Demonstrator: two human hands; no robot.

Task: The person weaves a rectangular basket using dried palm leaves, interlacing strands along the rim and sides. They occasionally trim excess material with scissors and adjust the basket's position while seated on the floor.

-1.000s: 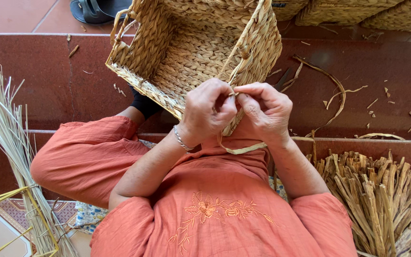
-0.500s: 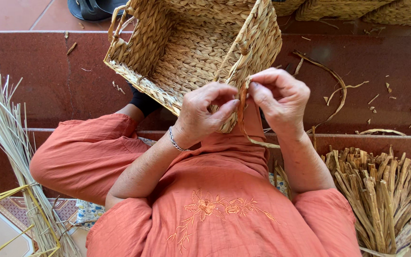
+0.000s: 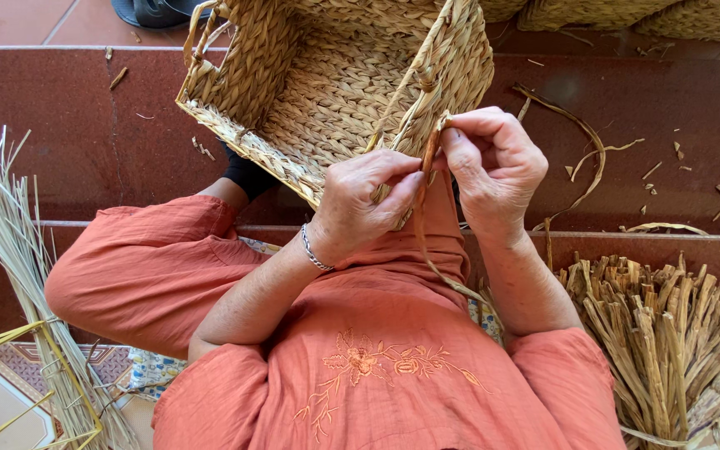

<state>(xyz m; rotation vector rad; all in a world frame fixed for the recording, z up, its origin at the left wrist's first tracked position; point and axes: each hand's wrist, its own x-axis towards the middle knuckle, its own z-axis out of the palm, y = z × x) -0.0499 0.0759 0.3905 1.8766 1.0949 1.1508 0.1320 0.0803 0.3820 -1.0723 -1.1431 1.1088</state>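
A rectangular basket [image 3: 318, 92] woven of dried plant fibre rests tilted on my lap, its open side facing me. My left hand [image 3: 368, 204] grips the basket's near corner rim. My right hand [image 3: 493, 167] pinches a long dried fibre strand [image 3: 431, 250] at that same corner; the strand hangs down in a loop over my orange clothing. A silver bracelet [image 3: 314, 250] sits on my left wrist.
A bundle of dried fibre stalks [image 3: 677, 333] lies at my right. A sheaf of pale thin reeds [image 3: 10, 250] and a yellow wire frame [image 3: 10, 383] are at my left. Fibre scraps [image 3: 593, 150] litter the dark red tiled step. More woven baskets [image 3: 627, 12] sit at the top right.
My right hand has pulled the strand upward at the corner, so the loop hangs lower over my lap. The basket has shifted slightly right.
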